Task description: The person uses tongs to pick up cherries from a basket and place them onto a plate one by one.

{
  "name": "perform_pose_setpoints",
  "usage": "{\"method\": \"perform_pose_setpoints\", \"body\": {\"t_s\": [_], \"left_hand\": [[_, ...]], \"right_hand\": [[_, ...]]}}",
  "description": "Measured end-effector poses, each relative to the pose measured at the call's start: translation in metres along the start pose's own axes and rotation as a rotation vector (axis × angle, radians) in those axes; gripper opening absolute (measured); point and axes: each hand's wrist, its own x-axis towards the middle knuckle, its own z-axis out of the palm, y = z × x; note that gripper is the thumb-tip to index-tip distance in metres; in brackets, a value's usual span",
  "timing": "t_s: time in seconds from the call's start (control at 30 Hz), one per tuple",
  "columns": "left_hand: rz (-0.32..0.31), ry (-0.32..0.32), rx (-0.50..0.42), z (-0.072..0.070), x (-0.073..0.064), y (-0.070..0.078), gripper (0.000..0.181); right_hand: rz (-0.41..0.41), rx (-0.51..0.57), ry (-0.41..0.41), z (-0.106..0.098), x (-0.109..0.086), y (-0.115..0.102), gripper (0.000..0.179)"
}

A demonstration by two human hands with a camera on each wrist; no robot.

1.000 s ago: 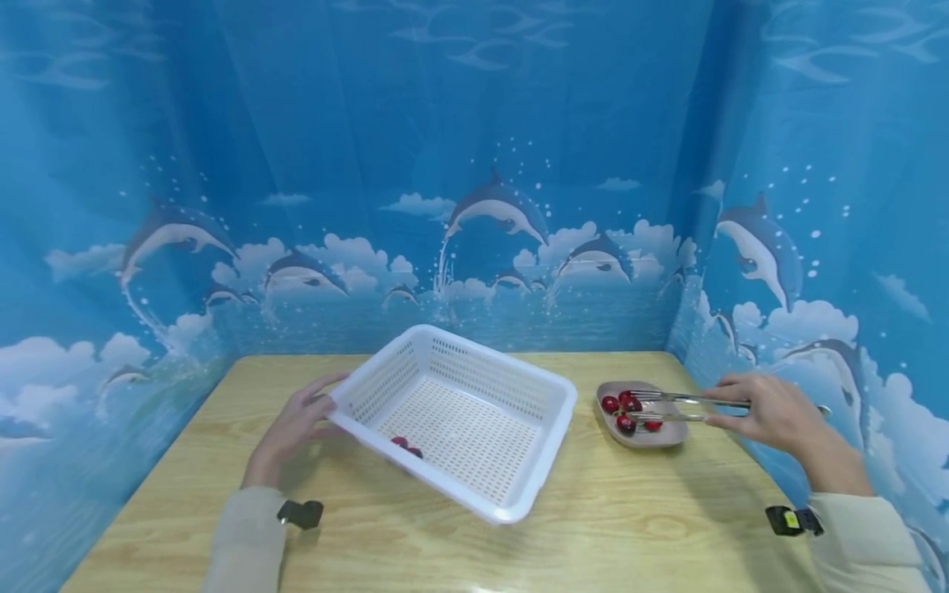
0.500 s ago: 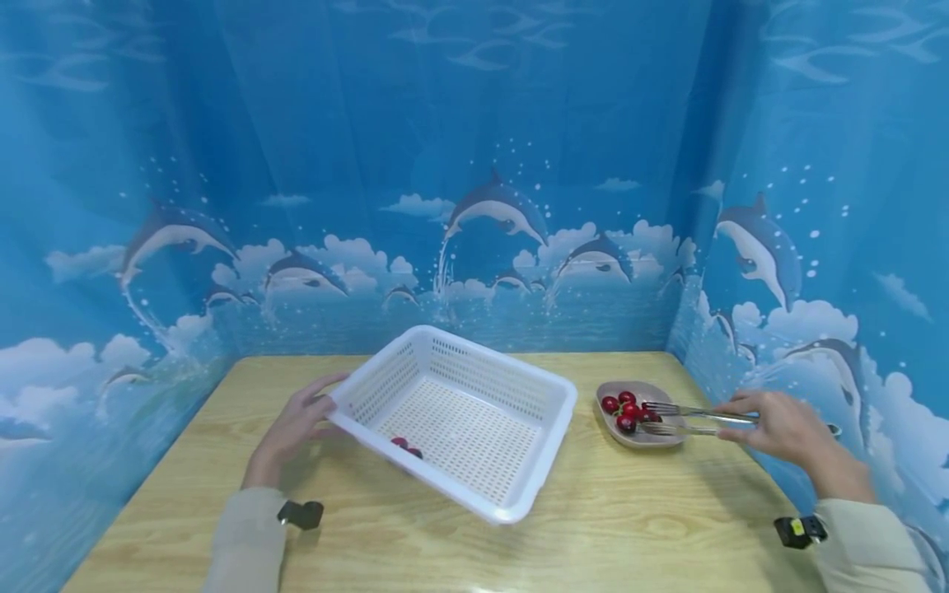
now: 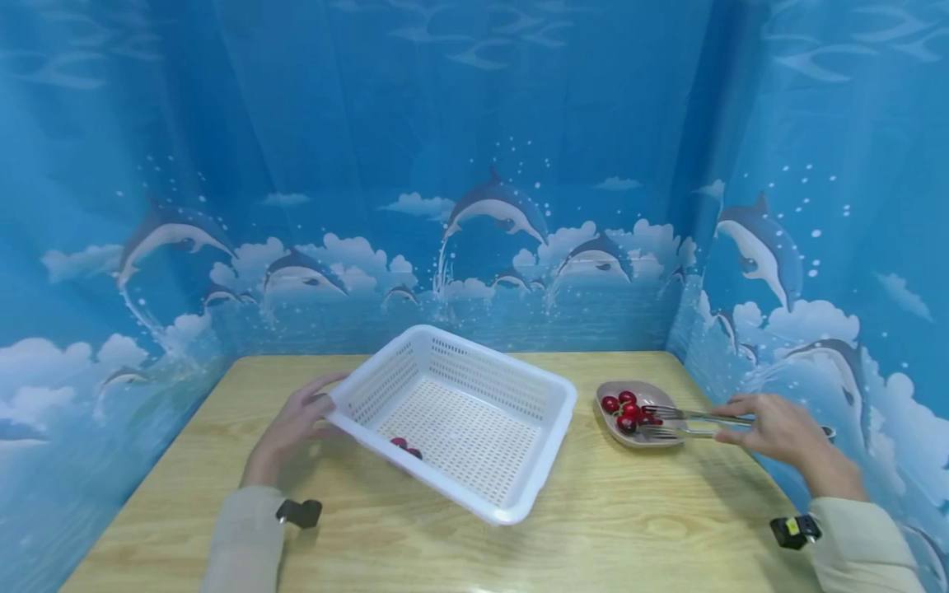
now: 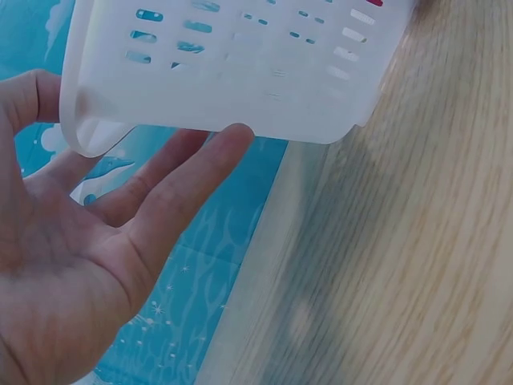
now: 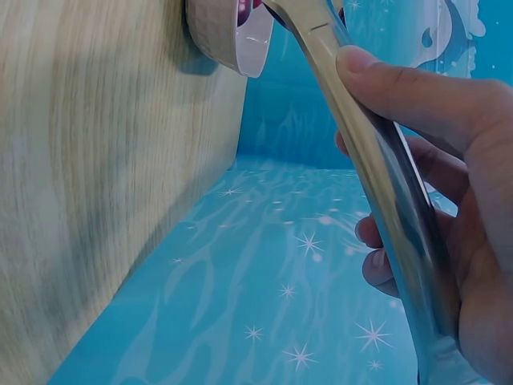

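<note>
**Metal tongs [image 3: 697,414] at a dish [image 3: 643,442] of glossy cherries [image 3: 627,424]**

A person's right hand [image 3: 778,424] grips the tongs, their fork-shaped tips reaching in among the fruit. The dish sits on the table just ahead of that hand's fingers, toward the left hand [image 3: 292,424]. At least five cherries are bunched in it, round and shiny, running from bright red to nearly black; a green stem shows between them. Whether the tips pinch one cannot be told.

The dish is pinkish-beige, a rounded square with a patterned outer wall. The tongs are polished metal, with long, smooth arms that broaden within the right hand's grasp.

The left hand holds the near end of a white basket [image 3: 467,436] by its rim, fingers against the outer wall. The basket, rectangular with slotted sides and a perforated floor, stands between the hands, two dark-red cherries [image 3: 399,442] partly visible behind its wall on the side closest to the person.

Beneath lies a pale wood-grain tabletop [image 3: 608,527]; beyond both hands hangs a blue backdrop [image 3: 474,107] printed with leaping dolphins and clouds.
</note>
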Motion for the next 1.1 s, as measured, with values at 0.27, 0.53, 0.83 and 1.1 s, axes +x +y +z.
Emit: {"method": "perform_pose_setpoints", "body": {"t_s": [0.27,0.53,0.83,1.1], "left_hand": [[0.004,-0.014,-0.004,-0.0003,-0.0016,0.002,0.061],[0.005,-0.016,0.003,-0.0002,-0.0009,0.0042,0.06],[0.003,-0.013,0.008,0.0002,-0.0007,0.0036,0.06],[0.007,-0.022,-0.001,-0.0007,-0.0007,0.0028,0.06]], "right_hand": [[-0.001,0.007,-0.009,0.0008,0.001,-0.0014,0.046],[-0.003,0.012,-0.021,0.002,0.0015,-0.0006,0.045],[-0.015,0.018,-0.029,0.0033,0.0005,-0.0017,0.042],[-0.018,-0.013,0.004,-0.004,0.001,-0.0093,0.049]]}}
